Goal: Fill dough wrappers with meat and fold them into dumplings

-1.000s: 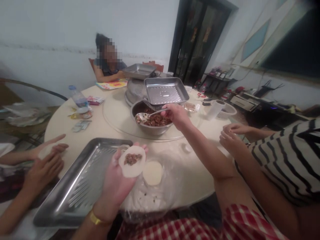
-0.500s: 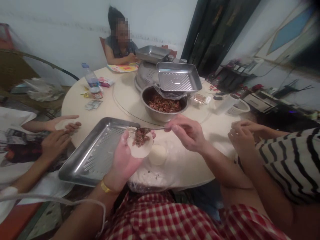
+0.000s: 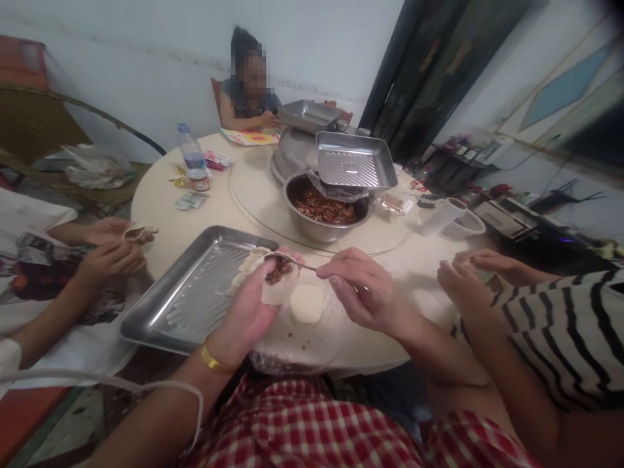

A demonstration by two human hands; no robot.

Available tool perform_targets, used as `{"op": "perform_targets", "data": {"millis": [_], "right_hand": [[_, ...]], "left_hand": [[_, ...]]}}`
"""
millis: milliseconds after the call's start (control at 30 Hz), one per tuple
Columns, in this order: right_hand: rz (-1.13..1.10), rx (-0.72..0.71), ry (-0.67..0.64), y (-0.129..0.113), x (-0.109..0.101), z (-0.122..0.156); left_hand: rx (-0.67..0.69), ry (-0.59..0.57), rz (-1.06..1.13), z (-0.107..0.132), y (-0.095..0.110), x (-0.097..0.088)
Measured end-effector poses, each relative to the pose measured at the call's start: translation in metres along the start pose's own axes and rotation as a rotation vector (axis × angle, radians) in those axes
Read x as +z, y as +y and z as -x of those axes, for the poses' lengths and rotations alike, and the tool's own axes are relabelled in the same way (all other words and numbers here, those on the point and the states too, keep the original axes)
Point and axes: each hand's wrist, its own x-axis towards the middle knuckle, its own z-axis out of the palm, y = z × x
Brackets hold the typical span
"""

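Observation:
My left hand (image 3: 248,311) cups a round dumpling wrapper (image 3: 281,286) with a mound of brown minced filling on it. My right hand (image 3: 363,286) pinches the handle of a metal spoon (image 3: 292,261), whose bowl rests on the filling in the wrapper. A second plain wrapper (image 3: 307,303) lies on a clear plastic sheet on the table just below both hands. Beyond them stands a steel bowl of filling (image 3: 325,209). A metal tray (image 3: 195,292) lies left of my left hand, with a folded dumpling at its near corner.
A person on the left (image 3: 104,260) folds a dumpling. A person in a striped top (image 3: 468,276) works at the right. Another person sits across the round table (image 3: 160,195). Stacked steel trays (image 3: 353,168), a water bottle (image 3: 192,156) and a white jug (image 3: 441,213) stand further back.
My right hand brought the spoon from the bowl to the wrapper in my left hand. My left hand now curls a little more round the filled wrapper. The camera view shifted.

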Motion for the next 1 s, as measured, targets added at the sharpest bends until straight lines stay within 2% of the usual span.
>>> {"op": "perform_targets", "data": {"millis": [133,233,333,400,500,600,733,867,1000], "right_hand": [[0.003,0.011,0.029,-0.006,-0.003,0.002],[0.099,0.049,0.141,0.014,-0.008,0.005],[0.273,0.176,0.254,0.067,-0.013,0.009],[0.373,0.371,0.249,0.110,-0.015,0.014],[0.467,0.639,0.047,0.164,-0.019,0.023],[0.508,0.699,-0.047,0.195,-0.023,0.027],[0.509,0.713,-0.131,0.209,-0.024,0.025],[0.490,0.683,-0.195,0.205,-0.027,0.028],[0.478,0.670,-0.228,0.200,-0.041,0.031]], "left_hand": [[-0.046,-0.026,-0.006,0.000,0.001,-0.001],[-0.067,-0.002,-0.027,0.002,0.003,-0.002],[-0.076,0.014,-0.022,0.007,0.006,-0.001],[-0.077,0.011,-0.017,0.010,0.009,0.000],[-0.062,0.056,-0.002,0.011,0.012,0.003],[-0.059,0.127,0.008,0.010,0.013,0.005],[-0.086,0.178,0.002,0.008,0.016,0.006],[-0.099,0.206,-0.014,0.007,0.020,0.006],[-0.104,0.210,-0.031,0.006,0.023,0.001]]}}
